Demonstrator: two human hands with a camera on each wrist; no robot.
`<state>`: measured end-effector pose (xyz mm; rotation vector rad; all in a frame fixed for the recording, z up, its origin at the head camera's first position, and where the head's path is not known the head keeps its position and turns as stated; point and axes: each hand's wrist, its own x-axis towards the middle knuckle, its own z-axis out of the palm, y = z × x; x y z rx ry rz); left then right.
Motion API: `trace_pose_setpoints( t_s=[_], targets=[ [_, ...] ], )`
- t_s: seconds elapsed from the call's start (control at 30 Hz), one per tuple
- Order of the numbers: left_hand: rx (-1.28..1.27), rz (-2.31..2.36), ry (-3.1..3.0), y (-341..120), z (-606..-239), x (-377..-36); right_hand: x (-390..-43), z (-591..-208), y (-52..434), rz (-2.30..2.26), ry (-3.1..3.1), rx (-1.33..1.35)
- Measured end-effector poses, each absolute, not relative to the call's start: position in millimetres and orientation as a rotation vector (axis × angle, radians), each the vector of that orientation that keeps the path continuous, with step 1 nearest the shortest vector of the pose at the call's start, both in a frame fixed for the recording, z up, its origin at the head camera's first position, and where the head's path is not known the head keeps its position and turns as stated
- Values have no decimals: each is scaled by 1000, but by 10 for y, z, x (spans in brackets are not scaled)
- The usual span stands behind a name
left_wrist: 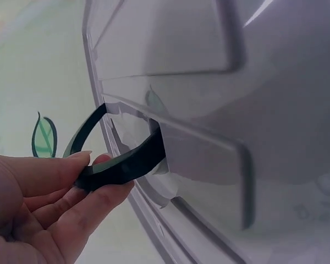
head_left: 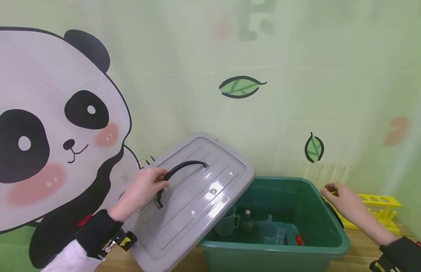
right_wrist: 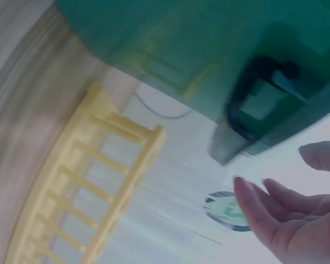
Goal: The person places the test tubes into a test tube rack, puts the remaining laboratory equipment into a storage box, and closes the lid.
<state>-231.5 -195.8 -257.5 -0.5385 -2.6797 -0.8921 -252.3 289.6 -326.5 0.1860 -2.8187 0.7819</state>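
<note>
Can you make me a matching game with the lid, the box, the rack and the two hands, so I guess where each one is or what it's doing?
Things:
1. grey lid
2. green box
3. yellow rack
4. left hand
5. right hand

Places or states:
A. open, holding nothing, by the box's right end
B. standing on the table right of the box
C. tilted up, leaning over the box's left edge
D. gripping the black handle
E. uncovered, with clear lab ware inside

Pairs: 1-C, 2-E, 3-B, 4-D, 5-A

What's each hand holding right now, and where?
Left hand grips the grey lid by its black handle. Right hand holds nothing.
</note>
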Motion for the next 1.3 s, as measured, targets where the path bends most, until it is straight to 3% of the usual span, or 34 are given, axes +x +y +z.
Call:
trace_pose_setpoints(
  t_s=[0.67, 1.3],
  targets=[
    [-1026, -798, -2610, -1153, -2528, -2546, -2285, -2875, 2592, 816, -2641, 336],
    [-1095, -696, -2809, -652, -2707, -2823, -2395, -3239, 2863, 1075, -2848, 255]
  ],
)
